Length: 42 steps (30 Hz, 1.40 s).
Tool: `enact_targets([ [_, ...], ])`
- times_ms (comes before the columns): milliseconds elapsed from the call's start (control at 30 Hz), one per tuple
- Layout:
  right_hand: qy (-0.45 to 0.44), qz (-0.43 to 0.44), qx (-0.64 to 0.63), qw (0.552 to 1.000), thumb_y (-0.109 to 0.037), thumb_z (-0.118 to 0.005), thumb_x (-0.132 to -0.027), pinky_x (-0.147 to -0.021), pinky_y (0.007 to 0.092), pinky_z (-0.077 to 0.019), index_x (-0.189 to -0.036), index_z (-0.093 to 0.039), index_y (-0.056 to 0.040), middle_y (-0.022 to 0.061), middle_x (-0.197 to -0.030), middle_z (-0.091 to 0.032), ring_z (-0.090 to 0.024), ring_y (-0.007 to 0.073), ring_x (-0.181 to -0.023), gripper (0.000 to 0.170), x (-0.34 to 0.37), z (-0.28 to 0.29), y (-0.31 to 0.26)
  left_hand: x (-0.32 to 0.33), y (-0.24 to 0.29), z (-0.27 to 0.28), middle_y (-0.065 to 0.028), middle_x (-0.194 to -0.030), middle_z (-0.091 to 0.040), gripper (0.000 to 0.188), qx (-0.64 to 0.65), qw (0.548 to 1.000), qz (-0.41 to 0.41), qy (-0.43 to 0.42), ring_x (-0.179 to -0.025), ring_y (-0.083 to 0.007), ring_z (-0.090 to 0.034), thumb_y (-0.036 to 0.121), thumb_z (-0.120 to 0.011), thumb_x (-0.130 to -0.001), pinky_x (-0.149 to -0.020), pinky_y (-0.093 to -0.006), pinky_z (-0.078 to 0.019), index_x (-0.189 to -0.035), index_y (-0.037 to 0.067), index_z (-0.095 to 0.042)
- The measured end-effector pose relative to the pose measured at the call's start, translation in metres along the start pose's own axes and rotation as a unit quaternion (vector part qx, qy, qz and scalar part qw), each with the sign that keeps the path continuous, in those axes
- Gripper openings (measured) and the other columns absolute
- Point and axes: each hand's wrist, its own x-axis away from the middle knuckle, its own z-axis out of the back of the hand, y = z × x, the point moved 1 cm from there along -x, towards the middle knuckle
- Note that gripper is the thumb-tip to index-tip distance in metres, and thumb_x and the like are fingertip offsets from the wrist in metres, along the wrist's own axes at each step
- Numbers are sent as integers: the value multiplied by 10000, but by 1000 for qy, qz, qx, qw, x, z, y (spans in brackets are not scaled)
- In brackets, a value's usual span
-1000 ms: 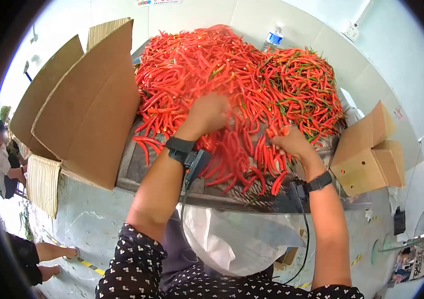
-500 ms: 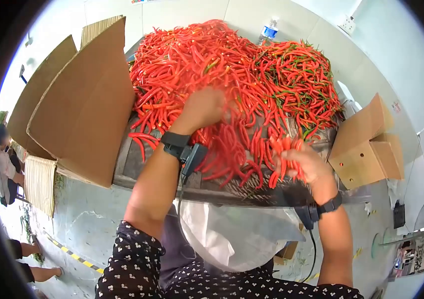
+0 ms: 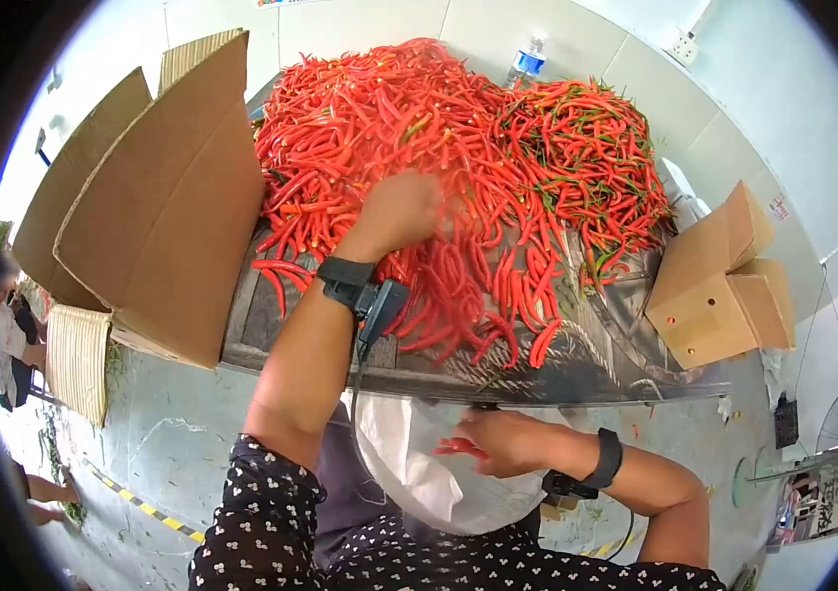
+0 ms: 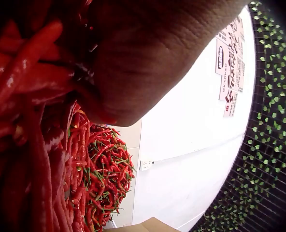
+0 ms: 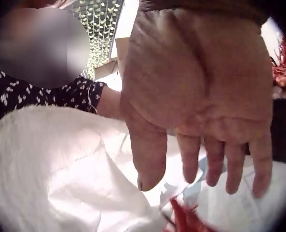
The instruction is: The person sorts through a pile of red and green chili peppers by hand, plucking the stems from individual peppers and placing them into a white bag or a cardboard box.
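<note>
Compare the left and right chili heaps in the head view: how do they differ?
The left heap is larger, the right heap smaller. The right heap shows plenty of green, the left heap very little. Both are mostly red and sit on the table.

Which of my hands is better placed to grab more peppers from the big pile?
Likely the left hand: it's at the big pile, while the right hand is over the white bag, fingers extended, with red peppers just beyond the fingertips.
</note>
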Motion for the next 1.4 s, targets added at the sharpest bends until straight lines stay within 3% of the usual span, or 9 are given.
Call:
enact_targets([
  [133,4,1,-87,996,-168,-586,-722,-701,390,-469,-859,-621,-23,164,-787,-625,-608,299,-778,203,-2,67,-30,0,-1,-1,-106,-641,-507,52,-12,1000,-4,-2,-672,-298,-516,84,-535,-656,-592,-382,-409,-659,58,-491],
  [333,341,-96,30,935,-110,-598,-725,-680,365,-476,-856,-643,-49,148,-785,-622,-611,302,-760,152,-12,155,27,-2,-2,-2,-104,-649,-515,54,-23,1000,14,-11,-686,-300,-519,93,-535,-660,-600,-384,-414,-660,62,-491],
  [433,316,-110,158,929,24,-599,-717,-614,295,-469,-862,-643,-20,102,-759,-629,-602,205,-666,158,-26,170,52,-1,-4,-2,-104,-650,-518,55,-14,1000,-3,-1,-691,-304,-518,95,-533,-660,-600,-387,-414,-662,62,-489],
  [700,249,-29,250,935,-10,-635,-658,-700,399,-467,-845,-552,-42,138,-822,-584,-578,320,-792,207,-44,168,53,0,-5,-4,-102,-655,-522,59,-10,1000,-15,18,-694,-306,-516,105,-533,-656,-601,-392,-412,-661,64,-491],
  [867,154,-146,237,948,-70,-642,-656,-702,410,-461,-815,-554,-43,139,-800,-579,-573,335,-785,183,-42,171,48,-2,-3,-2,-100,-652,-520,70,-11,1000,-1,-6,-697,-301,-516,117,-537,-655,-603,-390,-412,-656,66,-489],
  [1100,248,-64,347,902,-73,-620,-678,-650,376,-468,-764,-563,-36,126,-753,-568,-583,294,-730,109,-29,167,55,-1,-5,-5,-97,-647,-513,69,-12,1000,-10,7,-690,-297,-510,113,-528,-662,-601,-384,-410,-650,66,-478],
  [1167,334,-197,127,913,-37,-576,-711,-597,323,-448,-796,-551,-33,102,-705,-529,-582,204,-687,89,-16,175,53,-1,-7,-5,-97,-646,-512,67,-11,1000,-12,1,-689,-297,-509,112,-526,-662,-601,-384,-410,-649,66,-479],
  [1267,394,-123,-15,911,-30,-536,-743,-590,331,-438,-845,-550,-2,129,-776,-581,-572,236,-662,107,11,166,63,-1,-9,-6,-98,-645,-513,64,-6,1000,-21,6,-686,-298,-508,111,-525,-663,-600,-385,-411,-647,66,-482],
  [1400,395,-173,-181,884,-4,-505,-761,-598,317,-436,-890,-547,5,121,-790,-580,-567,215,-670,136,46,139,37,-2,-10,-8,-100,-647,-515,61,-18,999,-17,22,-681,-296,-511,107,-528,-666,-600,-385,-414,-652,63,-489],
])
